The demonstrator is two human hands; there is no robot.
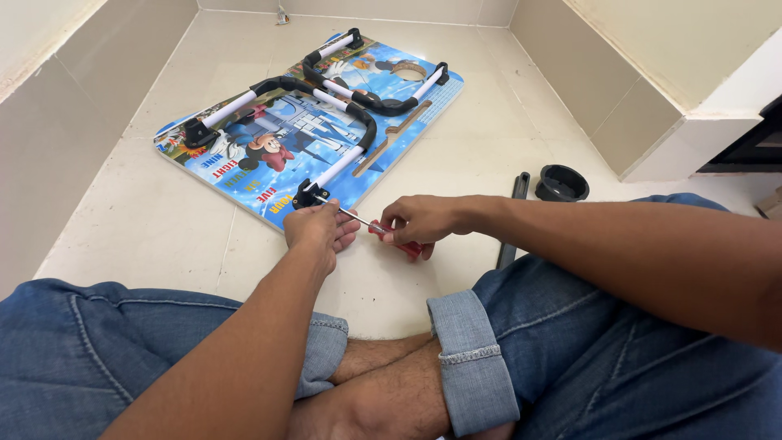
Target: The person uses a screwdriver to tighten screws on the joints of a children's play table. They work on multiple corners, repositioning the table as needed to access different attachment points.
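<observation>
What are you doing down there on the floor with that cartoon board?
A person sits cross-legged on the tiled floor. The right hand grips a red-handled screwdriver, its tip at a black bracket on a colourful cartoon board. The left hand steadies the shaft near the bracket. Black-and-white tube legs lie folded on the board. A black cup sits nearby.

Both arms are stretched forward over the crossed legs, the left forearm rising from the lower left and the right forearm coming in from the right edge, with the two hands brought close together. The left hand (319, 228) is held knuckles up, its fingers (346, 231) curled and pinched at the tips, pointing toward the right hand. The right hand (417, 222) is closed in a loose fist, palm turned down, thumb tucked toward the left hand, and the wrist is kept nearly straight in line with the forearm.
</observation>
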